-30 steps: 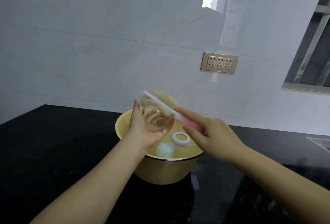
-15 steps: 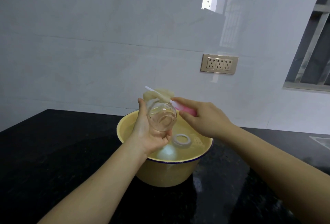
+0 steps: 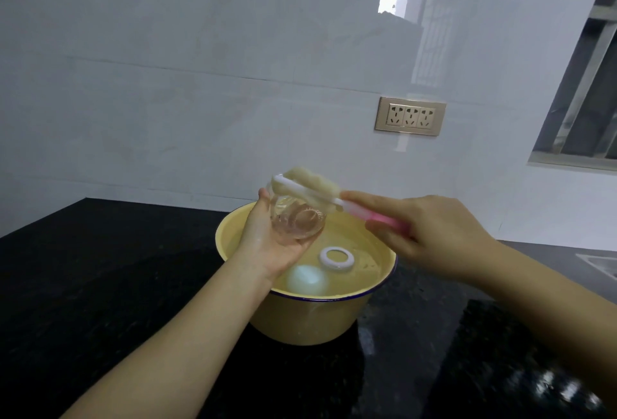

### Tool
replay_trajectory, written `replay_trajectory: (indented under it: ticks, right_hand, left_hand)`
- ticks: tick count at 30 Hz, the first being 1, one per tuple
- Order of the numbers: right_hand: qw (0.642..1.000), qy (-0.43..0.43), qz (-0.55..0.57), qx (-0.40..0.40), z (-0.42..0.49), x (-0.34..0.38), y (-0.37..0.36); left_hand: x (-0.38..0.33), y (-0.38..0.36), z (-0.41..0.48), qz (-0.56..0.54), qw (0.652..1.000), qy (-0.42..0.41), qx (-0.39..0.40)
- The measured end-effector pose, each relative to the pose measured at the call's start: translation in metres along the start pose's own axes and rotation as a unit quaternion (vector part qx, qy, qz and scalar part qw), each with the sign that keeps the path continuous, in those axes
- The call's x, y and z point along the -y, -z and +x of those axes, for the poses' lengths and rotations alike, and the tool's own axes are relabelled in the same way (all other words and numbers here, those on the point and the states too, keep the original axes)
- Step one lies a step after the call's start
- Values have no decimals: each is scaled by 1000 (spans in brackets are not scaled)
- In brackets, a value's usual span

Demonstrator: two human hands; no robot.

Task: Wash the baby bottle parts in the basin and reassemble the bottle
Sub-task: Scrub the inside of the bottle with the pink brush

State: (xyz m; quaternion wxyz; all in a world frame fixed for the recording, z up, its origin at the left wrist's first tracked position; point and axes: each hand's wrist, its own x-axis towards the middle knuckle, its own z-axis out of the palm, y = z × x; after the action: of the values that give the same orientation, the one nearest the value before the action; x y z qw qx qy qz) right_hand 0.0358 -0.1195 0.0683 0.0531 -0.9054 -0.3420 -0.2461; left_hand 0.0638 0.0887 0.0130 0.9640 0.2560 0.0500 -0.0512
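The left hand [image 3: 270, 246] holds the clear bottle [image 3: 295, 221] in the air above the back left part of the basin [image 3: 310, 321]. The palm is turned up, with the thumb [image 3: 264, 196] on the bottle's left side and the fingers curled under it. The bottle lies tilted on its side with a round end facing the camera; whether that end is the mouth or the base is unclear.

The right hand grips the pink handle of the brush [image 3: 384, 221], its fingers [image 3: 384, 239] clenched round it and the forefinger stretched along the top. The brush's white stem runs left across the top of the bottle. Its pale sponge head [image 3: 312, 183] rests against the bottle's outer far side.

The yellow basin has a blue rim and stands on the black worktop [image 3: 100, 268], close to the back edge by the tiled wall [image 3: 200, 84]. It holds water [image 3: 362, 241]. A white ring [image 3: 336, 259] sits in the water near the middle. A pale dome [image 3: 307, 280] lies just beside the ring at the near left, partly behind the left wrist.

A triple socket [image 3: 410, 115] is set in the wall above and to the right of the basin. A window [image 3: 584, 101] is at the right edge.
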Motion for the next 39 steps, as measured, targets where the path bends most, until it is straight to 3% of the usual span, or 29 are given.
replay_trajectory:
  ticks: [5,9,18,27,33,39]
  right_hand:
    - [999,19,-23,-24,-3,5,-17]
    - [1000,-28,0,-3,9,6,-20]
    - [998,-58,-9,-13,41,3,-36]
    - [983,-70,171,-8,27,-4,-42]
    - [974,-34,222,-16,-1,-7,-43]
    - [996,7,83,-15,-10,-7,-36]
  left_hand:
    - [0,-2,-11,-11,999,30,24]
    - [1,-4,-12,-4,997,68,36]
    - [2,-7,-11,50,998,34,28]
    - [3,-5,-7,42,998,4,42]
    - [1,-6,-6,12,999,-41,0]
    - [0,-2,-6,52,999,-9,11]
